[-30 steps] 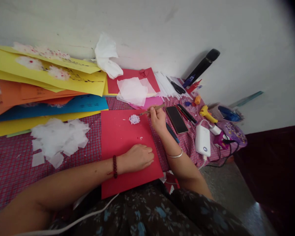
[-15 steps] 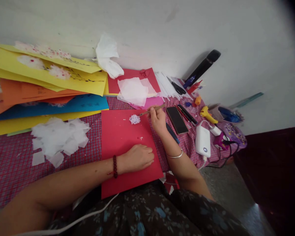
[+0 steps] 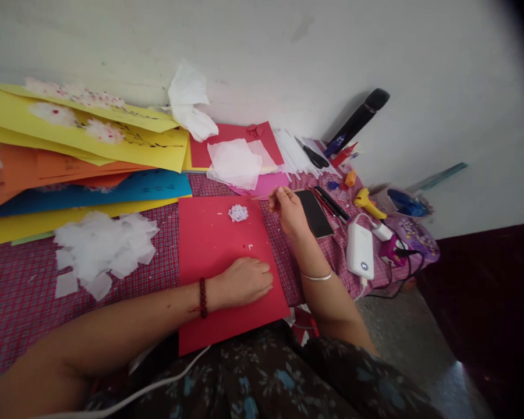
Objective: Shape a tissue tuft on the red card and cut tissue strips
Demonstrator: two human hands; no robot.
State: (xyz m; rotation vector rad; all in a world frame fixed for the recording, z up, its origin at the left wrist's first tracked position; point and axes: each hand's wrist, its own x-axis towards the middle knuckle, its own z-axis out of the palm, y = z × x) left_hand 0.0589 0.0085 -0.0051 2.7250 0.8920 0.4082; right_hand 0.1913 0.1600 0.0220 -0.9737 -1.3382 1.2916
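Note:
My left hand (image 3: 248, 280) rests in a loose fist on a sheet of red paper (image 3: 209, 253), with nothing showing in its curled fingers. Just past the paper's right edge, my right hand (image 3: 288, 209) pinches a slim brown pen-like stick (image 3: 260, 198). Its thin end points left, towards a small crumpled white paper flower with violet-blue specks (image 3: 238, 213) on the red sheet. The stick is apart from the flower and partly hidden by the fingers. White scraps (image 3: 250, 247) lie below the flower.
White tissue squares (image 3: 107, 247) lie at left, below stacked coloured sheets (image 3: 148, 142). Behind are white tissue sheets (image 3: 236, 163) and scissors (image 3: 317, 157). At right are a phone (image 3: 318, 214), pens (image 3: 334, 203), a yellow glue gun (image 3: 369, 203) and a white power bank (image 3: 360, 250).
My right hand has drawn back to the right, away from the flower, and turned, taking the stick along. It now covers part of the phone. My left hand keeps its place.

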